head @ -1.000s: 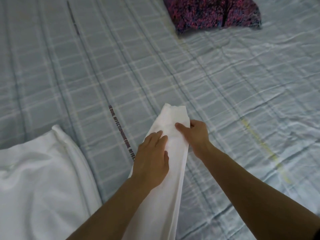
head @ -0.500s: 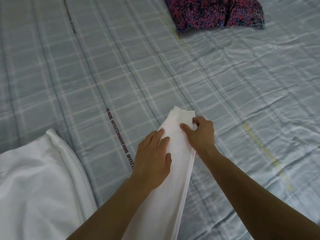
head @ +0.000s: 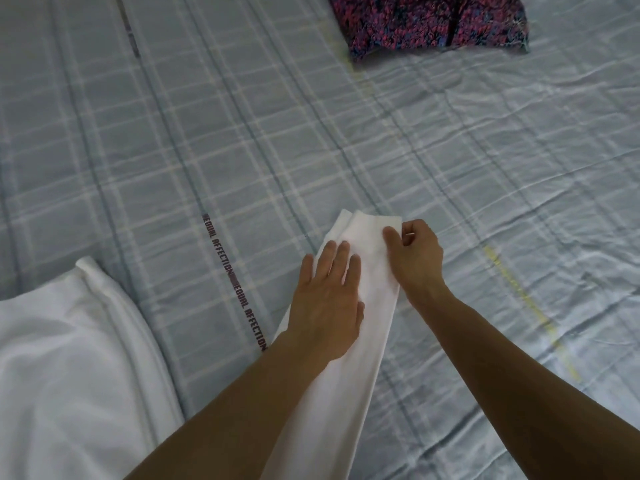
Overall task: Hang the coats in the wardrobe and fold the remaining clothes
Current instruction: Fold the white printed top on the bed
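Forearms come in from the bottom, crossing a long folded white garment (head: 360, 306) laid on the bed (head: 450, 168). Left hand (head: 325, 306) lies flat on it, fingers straight; right hand (head: 415, 258) pinches its far right edge. Another white garment (head: 69, 358) sits bunched at the near left. The sheet's printed stripe reads "EQUAL AFFECTION" (head: 235, 282). Farther back lies a purple-pink patterned cloth (head: 433, 22).

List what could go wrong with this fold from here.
1. The right hand pinches only the far corner of the white strip; a tug could skew the layers, which already look offset at that end.
2. The left hand lies flat on one short stretch, so the rest of the strip may slide on the wrinkled sheet.
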The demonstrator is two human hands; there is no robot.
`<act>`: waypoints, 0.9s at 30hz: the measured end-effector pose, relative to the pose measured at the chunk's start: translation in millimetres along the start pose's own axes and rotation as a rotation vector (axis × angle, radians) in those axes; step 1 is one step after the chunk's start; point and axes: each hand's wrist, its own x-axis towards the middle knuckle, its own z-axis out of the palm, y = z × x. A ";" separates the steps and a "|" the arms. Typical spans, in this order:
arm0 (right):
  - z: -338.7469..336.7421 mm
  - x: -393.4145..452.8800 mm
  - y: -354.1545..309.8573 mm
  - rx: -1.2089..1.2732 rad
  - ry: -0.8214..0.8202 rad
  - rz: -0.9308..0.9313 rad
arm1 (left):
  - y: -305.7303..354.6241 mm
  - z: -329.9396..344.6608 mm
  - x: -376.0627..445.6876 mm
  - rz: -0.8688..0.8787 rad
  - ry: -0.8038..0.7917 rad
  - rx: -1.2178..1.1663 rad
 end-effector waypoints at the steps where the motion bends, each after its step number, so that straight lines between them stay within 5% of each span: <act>1: -1.4 -0.5 -0.5 -0.020 -0.018 0.021 | 1.5 2.6 0.7 -0.019 -0.006 -0.001; 6: -11.8 -17.0 5.5 -0.067 -0.273 0.099 | 8.0 7.3 -3.5 -0.094 0.042 -0.052; 12: -19.7 -20.2 -3.7 0.250 -0.348 0.213 | 11.1 -9.4 -3.8 -0.088 0.116 -0.166; 18: -18.4 -58.4 -36.2 0.332 -0.305 -0.056 | 20.0 -43.6 -15.5 -0.201 0.305 -0.933; 27: 10.9 -142.2 -124.3 0.292 -0.349 -0.586 | -37.0 -129.2 -74.8 -0.238 0.534 -1.546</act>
